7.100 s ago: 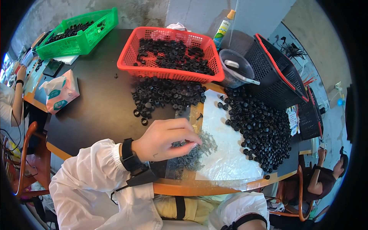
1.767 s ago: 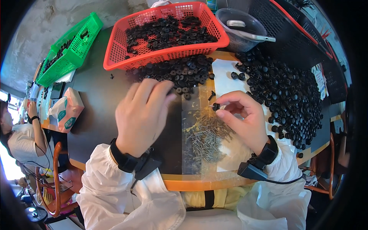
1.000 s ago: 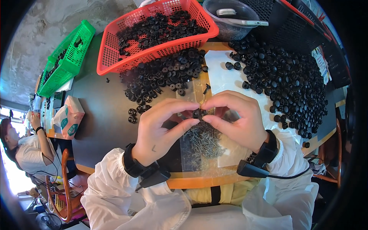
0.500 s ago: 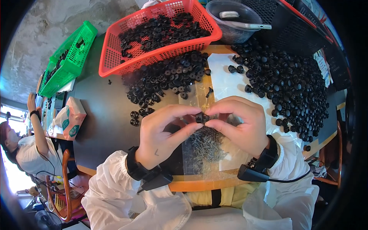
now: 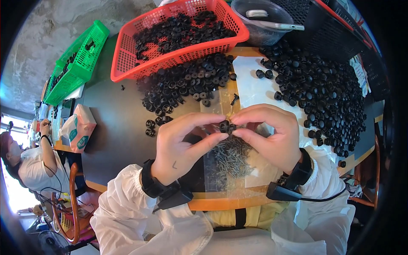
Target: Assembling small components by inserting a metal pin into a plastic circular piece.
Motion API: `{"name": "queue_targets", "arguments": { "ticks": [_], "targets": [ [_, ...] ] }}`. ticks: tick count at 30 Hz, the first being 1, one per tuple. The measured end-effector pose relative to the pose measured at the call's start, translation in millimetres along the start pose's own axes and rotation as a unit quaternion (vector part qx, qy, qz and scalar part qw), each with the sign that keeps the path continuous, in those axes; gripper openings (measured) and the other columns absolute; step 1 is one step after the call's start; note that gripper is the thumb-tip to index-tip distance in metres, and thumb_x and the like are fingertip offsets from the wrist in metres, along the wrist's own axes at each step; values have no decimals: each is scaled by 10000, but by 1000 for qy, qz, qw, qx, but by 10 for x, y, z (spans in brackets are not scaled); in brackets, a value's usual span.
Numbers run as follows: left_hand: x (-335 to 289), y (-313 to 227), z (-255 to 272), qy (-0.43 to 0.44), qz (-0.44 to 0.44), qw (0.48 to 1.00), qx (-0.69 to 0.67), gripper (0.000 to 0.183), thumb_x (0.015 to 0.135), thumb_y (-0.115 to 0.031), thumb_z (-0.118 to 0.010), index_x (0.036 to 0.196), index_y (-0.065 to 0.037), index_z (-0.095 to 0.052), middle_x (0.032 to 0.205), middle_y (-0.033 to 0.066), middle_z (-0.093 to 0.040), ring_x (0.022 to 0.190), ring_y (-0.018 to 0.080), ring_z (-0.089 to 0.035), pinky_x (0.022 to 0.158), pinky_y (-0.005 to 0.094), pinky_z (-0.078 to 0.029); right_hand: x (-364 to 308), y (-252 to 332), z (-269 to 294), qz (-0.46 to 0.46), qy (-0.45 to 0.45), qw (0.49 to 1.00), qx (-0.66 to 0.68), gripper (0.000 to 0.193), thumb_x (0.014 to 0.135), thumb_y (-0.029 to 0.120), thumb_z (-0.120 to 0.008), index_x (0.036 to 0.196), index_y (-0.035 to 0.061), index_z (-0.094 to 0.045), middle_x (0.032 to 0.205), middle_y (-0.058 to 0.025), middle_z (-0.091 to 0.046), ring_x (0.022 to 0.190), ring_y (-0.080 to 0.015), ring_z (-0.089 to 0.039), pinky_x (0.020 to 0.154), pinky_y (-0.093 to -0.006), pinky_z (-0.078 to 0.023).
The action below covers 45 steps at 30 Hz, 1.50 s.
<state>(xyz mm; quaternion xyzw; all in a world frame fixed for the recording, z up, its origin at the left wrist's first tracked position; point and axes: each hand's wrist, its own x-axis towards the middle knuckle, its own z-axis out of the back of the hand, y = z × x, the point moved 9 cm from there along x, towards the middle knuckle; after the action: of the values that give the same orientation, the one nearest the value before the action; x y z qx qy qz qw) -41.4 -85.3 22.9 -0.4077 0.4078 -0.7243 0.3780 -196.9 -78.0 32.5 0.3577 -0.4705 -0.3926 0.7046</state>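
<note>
My left hand [image 5: 176, 144] pinches a small black plastic fitting [image 5: 224, 126] between thumb and forefinger. From the other side, the thumb and forefinger of my right hand [image 5: 274, 138] close on the same fitting; fingertips hide part of it. Below lies a heap of small metal screws [image 5: 231, 159] on clear plastic film. Just beyond my fingers rests a single black stemmed piece [image 5: 234, 99]. Loose black rings and discs [image 5: 187, 80] are heaped beyond my left hand. To the right, many black round-capped fittings [image 5: 323, 97] cover a white sheet [image 5: 248, 85].
At the back stands a red basket [image 5: 180, 57] of black parts, with a clear tub [image 5: 259, 36] and a black crate [image 5: 335, 42] beside it. A green basket [image 5: 87, 66] and a tissue pack [image 5: 83, 127] are on the left. Another person [image 5: 38, 161] sits at far left.
The fitting has turned slightly between my fingertips, and both hands stay together. The other person's raised arm has come down. The whole view has shifted a little.
</note>
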Motion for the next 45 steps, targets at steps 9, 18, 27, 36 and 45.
{"name": "queue_targets", "arguments": {
  "ticks": [9, 18, 27, 36, 45],
  "targets": [
    [3, -8, -4, 9, 2, 1000, 6, 337, 779, 45, -755, 1100, 33, -654, 971, 75, -654, 825, 111, -637, 719, 240, -549, -2, -38, -1, -27, 7, 1000, 2, 272, 755, -18, -755, 1013, 50, -704, 967, -68, -701, 778, -116, -660, 658, -229, -525],
    [14, -50, 1, 15, -34, 999, 10, 334, 774, 52, -754, 1090, 45, -648, 1025, 111, -658, 867, 150, -663, 712, 260, -566, -10, -51, -12, -32, 7, 999, 9, 254, 764, 2, -759, 1007, 53, -704, 948, -64, -702, 781, -116, -653, 665, -230, -513],
    [3, -36, -6, 14, -18, 999, 25, 325, 770, 50, -754, 1082, 37, -663, 996, 99, -664, 830, 137, -658, 709, 254, -562, -10, -46, -12, -29, 4, 999, -28, 232, 753, 51, -786, 968, 49, -699, 901, -57, -704, 707, -124, -641, 611, -239, -501],
    [21, -63, -4, -3, -46, 998, 39, 323, 777, -24, -762, 1091, -28, -690, 923, 91, -704, 752, 136, -678, 644, 242, -549, 2, -29, 2, -15, -5, 1000, -16, 219, 737, 59, -796, 938, 46, -711, 870, -66, -699, 699, -131, -639, 606, -248, -500],
    [18, -61, 9, 0, -38, 997, 66, 316, 781, -50, -765, 1089, -34, -695, 926, 96, -709, 718, 135, -680, 648, 243, -544, 9, -3, -4, -9, 9, 1000, -17, 226, 741, 43, -791, 956, 37, -720, 865, -74, -700, 673, -128, -629, 621, -245, -501]
  ]
}}
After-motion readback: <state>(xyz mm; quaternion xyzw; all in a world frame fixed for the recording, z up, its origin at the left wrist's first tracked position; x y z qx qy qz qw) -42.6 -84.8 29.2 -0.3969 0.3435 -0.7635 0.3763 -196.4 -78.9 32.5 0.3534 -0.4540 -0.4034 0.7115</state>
